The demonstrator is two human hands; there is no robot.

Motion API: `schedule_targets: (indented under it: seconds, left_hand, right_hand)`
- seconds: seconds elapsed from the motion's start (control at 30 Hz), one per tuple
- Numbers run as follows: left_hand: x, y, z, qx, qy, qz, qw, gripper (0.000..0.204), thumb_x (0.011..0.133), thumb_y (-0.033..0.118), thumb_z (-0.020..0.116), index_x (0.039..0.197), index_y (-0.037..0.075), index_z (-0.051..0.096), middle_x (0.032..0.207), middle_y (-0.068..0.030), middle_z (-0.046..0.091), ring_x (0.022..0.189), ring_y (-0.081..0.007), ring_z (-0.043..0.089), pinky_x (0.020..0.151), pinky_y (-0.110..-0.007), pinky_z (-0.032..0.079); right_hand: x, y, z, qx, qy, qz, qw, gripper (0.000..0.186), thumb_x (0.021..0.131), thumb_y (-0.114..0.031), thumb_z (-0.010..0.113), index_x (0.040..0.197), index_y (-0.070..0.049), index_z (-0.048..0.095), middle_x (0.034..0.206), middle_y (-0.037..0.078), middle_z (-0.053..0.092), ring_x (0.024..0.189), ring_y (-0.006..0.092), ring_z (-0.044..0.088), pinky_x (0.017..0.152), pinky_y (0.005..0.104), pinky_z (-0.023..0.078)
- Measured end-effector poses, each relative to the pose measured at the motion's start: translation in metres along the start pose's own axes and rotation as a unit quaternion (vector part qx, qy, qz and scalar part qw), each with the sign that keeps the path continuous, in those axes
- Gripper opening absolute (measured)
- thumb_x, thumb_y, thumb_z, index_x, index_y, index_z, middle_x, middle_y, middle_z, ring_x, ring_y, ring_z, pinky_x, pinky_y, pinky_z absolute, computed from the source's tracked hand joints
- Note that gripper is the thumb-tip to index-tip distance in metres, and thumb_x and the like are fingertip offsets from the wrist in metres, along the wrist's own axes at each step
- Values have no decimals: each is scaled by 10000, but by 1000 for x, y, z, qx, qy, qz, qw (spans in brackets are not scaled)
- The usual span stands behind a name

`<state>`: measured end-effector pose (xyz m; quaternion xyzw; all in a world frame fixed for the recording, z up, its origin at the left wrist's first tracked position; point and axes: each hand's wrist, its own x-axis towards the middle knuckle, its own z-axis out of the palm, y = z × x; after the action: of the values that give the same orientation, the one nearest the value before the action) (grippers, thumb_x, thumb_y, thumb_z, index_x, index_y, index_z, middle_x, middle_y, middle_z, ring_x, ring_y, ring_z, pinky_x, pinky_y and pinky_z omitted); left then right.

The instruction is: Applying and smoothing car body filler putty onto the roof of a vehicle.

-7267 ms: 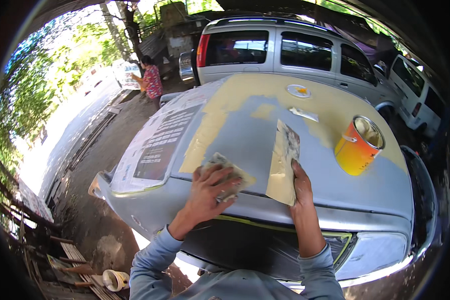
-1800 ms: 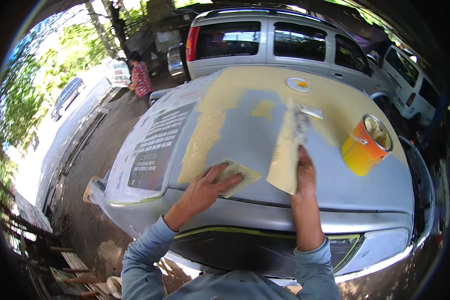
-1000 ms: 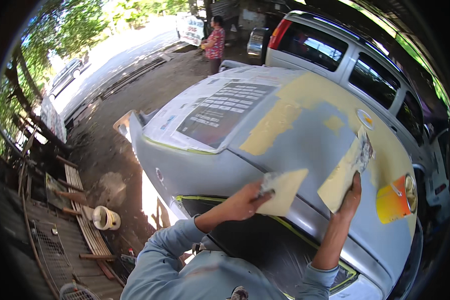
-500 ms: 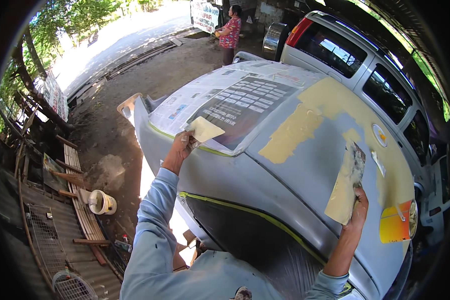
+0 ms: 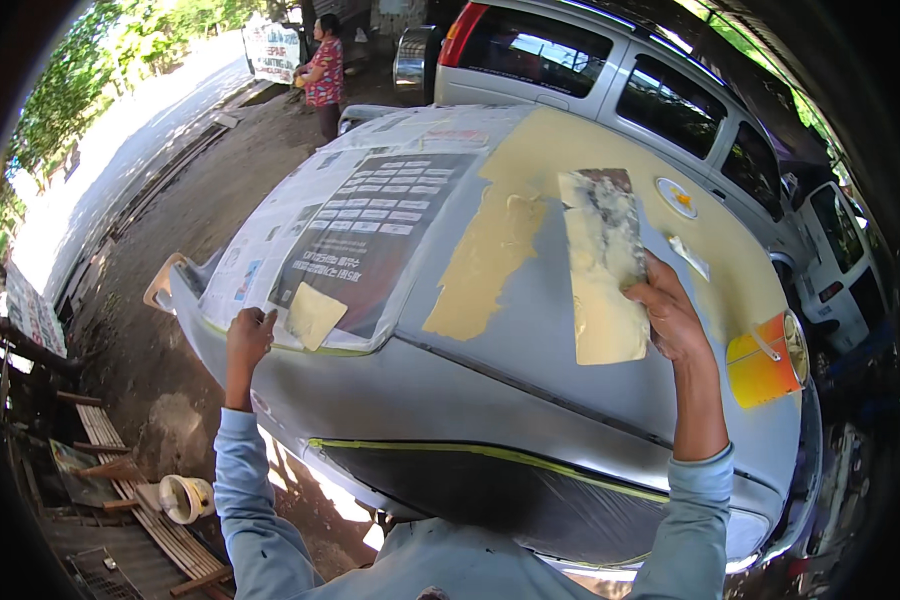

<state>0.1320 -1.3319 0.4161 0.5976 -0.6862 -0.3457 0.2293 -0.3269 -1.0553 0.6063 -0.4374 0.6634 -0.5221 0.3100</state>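
My right hand [image 5: 676, 312] grips a flat rectangular putty board [image 5: 606, 285] by its right edge, thumb on its face. Cream-yellow putty coats its lower part, and its top end is dark and smeared. On the newspaper masking [image 5: 375, 215] lies a small cream-coloured flat spreader [image 5: 316, 316]. Just left of it, my left hand [image 5: 249, 340] has its fingers curled in, seemingly with a narrow gap between them and the spreader. Beneath both hands is a grey car panel [image 5: 515, 375] with a patch of yellow putty [image 5: 490, 265].
A yellow-orange can [image 5: 767, 360] stands at the panel's right, near a round lid [image 5: 677, 197] with yellow filler. Green tape [image 5: 490, 457] edges the covered glass. A silver vehicle [image 5: 570, 65] stands behind, a person [image 5: 324, 80] at the far left, a white bucket [image 5: 185, 498] below left.
My right hand has raised the putty board, turning it more upright. My left hand has drawn slightly back from the spreader it was touching. The view has shifted right.
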Motion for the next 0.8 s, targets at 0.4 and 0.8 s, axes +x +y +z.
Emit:
schedule_targets:
  seconds: [0.4, 0.8]
  left_hand:
    - [-21, 287, 51, 100, 171, 619, 760, 510, 716, 49, 747, 1201, 122, 605, 1192, -117, 598, 1089, -333, 569, 914, -428, 472]
    - [160, 310, 137, 221, -17, 574, 788, 199, 832, 174, 686, 1007, 84, 717, 916, -114, 701, 877, -333, 656, 745, -455, 512]
  right_hand:
    - [85, -43, 54, -496, -56, -161, 851, 199, 861, -36, 568, 1048, 28, 594, 868, 254, 620, 833, 397, 608, 747, 447, 476]
    - [194, 4, 38, -538, -75, -170, 822, 218, 878, -27, 565, 1068, -1, 668, 969, 207, 669, 904, 374, 629, 814, 441, 498]
